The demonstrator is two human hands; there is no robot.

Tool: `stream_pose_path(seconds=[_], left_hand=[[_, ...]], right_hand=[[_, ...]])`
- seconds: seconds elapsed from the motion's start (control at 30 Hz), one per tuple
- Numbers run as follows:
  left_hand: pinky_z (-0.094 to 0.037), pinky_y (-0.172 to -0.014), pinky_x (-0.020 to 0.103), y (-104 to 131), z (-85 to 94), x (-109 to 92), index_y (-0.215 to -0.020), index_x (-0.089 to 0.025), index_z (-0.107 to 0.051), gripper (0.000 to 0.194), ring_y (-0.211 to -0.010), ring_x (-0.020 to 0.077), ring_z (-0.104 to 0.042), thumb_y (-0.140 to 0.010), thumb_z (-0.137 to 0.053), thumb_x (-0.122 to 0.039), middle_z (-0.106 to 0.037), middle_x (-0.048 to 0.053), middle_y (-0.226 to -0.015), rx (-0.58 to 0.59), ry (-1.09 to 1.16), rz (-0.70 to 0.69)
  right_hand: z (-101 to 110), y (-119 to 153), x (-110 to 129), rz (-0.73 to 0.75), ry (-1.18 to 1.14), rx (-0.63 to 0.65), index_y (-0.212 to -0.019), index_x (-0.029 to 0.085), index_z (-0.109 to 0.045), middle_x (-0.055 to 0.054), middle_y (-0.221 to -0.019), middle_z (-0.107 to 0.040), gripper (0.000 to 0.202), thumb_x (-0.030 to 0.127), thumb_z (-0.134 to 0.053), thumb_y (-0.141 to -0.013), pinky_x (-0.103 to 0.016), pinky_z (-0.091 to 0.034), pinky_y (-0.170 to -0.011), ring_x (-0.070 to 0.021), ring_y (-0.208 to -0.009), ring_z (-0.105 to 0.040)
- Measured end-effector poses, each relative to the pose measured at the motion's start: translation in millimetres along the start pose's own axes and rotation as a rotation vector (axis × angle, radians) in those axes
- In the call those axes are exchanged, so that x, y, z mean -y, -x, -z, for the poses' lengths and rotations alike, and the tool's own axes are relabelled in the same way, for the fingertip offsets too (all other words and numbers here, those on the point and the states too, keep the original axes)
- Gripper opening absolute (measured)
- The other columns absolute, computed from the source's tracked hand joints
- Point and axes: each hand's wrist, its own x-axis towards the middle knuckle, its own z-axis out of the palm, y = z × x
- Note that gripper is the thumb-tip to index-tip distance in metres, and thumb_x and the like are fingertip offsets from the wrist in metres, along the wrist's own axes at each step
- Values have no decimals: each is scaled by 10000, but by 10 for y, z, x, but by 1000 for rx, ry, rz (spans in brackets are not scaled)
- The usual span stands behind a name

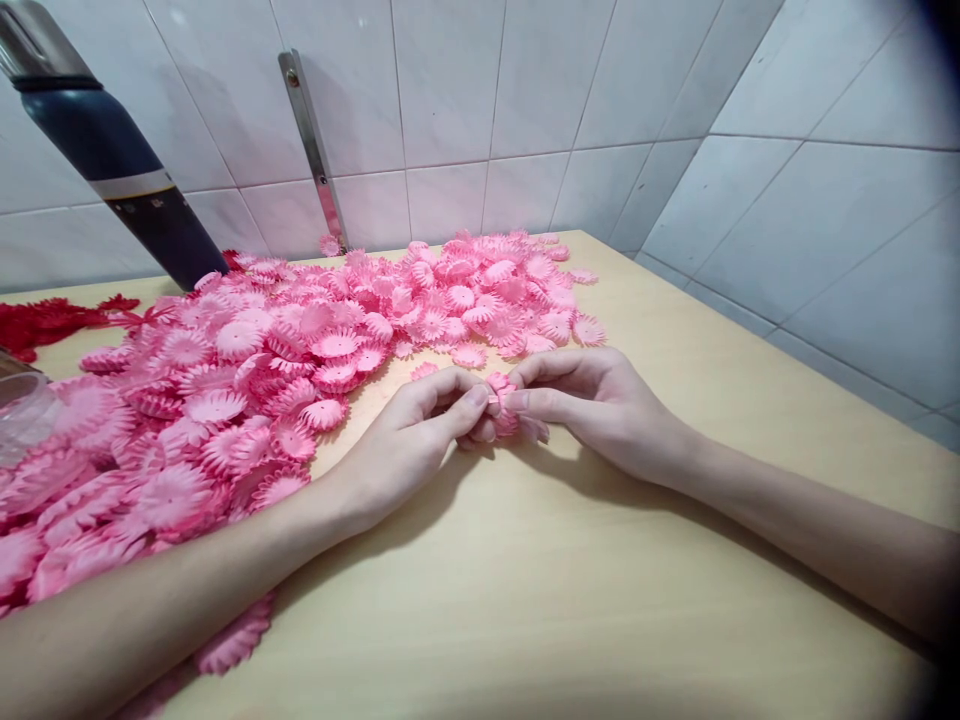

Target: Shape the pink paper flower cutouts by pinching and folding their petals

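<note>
Between my two hands is a small pink artificial flower piece (504, 418) with frilled edges, held just above the table. My left hand (435, 415) pinches its left side between thumb and fingers. From the other side, my right hand (585, 400) grips it with thumb and forefinger, the lower fingers curled beneath. Fingertips cover much of the piece, so its full shape is hidden. Just beyond my hands spreads a big heap of pink frilled petal discs (337, 345), which runs down the left side under my left forearm.
The pale wooden table (600, 580) meets a tiled wall (450, 90). A dark blue bottle (127, 150) stands at the back left, near red petal pieces (52, 322). A clear plastic container (26, 415) sits at the left edge. A metal strip (311, 140) is fixed to the wall.
</note>
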Motion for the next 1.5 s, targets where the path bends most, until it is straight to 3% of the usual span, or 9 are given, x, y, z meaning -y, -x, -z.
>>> stream_pose_path(seconds=[0.57, 0.87, 1.13, 1.3, 1.5], left_hand=[[-462, -735, 255, 8, -3, -26, -764, -126, -638, 210, -738, 132, -564, -883, -541, -268, -609, 32, -760, 4, 10, 37], [-454, -715, 221, 23, -16, 0, -816, -127, -610, 206, -733, 109, -560, -915, -502, -272, -593, 18, -773, 14, -63, -40], [-463, -652, 210, 23, -2, -22, -706, -124, -600, 211, -642, 97, -565, -877, -533, -226, -595, 2, -671, -81, -102, -18], [-474, -627, 219, 26, -3, -20, -658, -121, -631, 184, -600, 107, -578, -814, -583, -204, -628, 13, -623, -170, -152, -9], [-496, -627, 235, 32, -9, -28, -710, -112, -675, 108, -621, 128, -613, -770, -647, -197, -681, 40, -667, -163, -122, -8]], right_hand=[[35, 9, -61, 14, -54, 28, -732, 157, -666, -24, -660, -623, 135, 267, -669, -811, -269, -437, -582, -119, -582, -511], [24, -4, -76, 21, -56, 30, -727, 154, -646, -14, -650, -595, 176, 277, -632, -852, -265, -435, -602, -118, -595, -519], [9, 2, -30, 24, 2, 26, -725, 159, -656, 7, -600, -563, 175, 301, -663, -826, -247, -434, -567, -105, -558, -505], [-14, 16, 9, 34, -7, 45, -738, 163, -671, -9, -661, -628, 124, 266, -678, -807, -235, -474, -583, -109, -593, -563], [-16, 11, 6, 36, 5, 35, -731, 160, -672, -15, -641, -626, 139, 278, -678, -804, -243, -483, -564, -117, -582, -567]])
